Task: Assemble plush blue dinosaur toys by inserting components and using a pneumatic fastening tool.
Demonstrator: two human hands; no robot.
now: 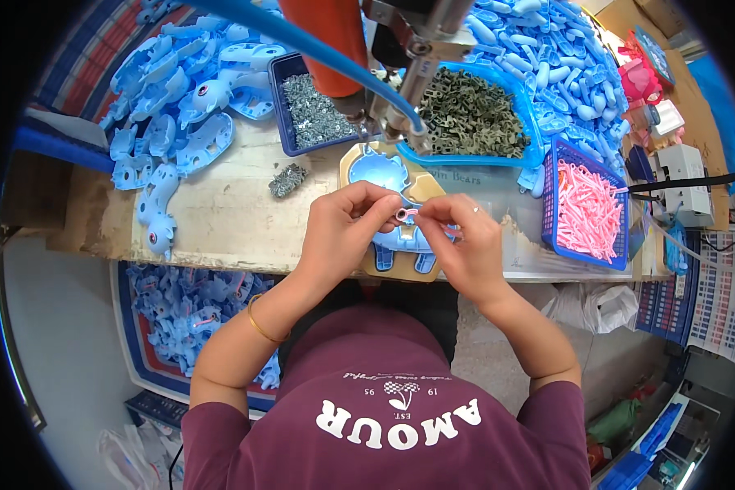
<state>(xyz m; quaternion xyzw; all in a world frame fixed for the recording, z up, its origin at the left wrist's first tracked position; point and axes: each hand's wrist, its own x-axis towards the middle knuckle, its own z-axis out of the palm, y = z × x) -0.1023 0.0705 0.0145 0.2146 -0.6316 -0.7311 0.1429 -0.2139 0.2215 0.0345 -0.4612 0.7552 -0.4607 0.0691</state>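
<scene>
My left hand (347, 224) is closed in a pinch at one end of a small pink plastic piece (403, 214), where a dark round spot shows. Thumb and fingers of my right hand (465, 237) pinch the same piece from the other side. Just beneath both hands, a blue hollow toy-body half (381, 169) lies in a tan moulded fixture (420, 181). My fingers cover its middle. Two short blue legs (423, 261) of the shell show at the fixture's near end.
An orange and metal machine head (400, 106) hangs over the fixture. Behind stand a tray of screws (318, 110), a blue tray of dark small parts (474, 114) and a basket of pink pieces (588, 212). Blue shells (208, 98) pile up left; a screw heap (287, 180) lies nearby.
</scene>
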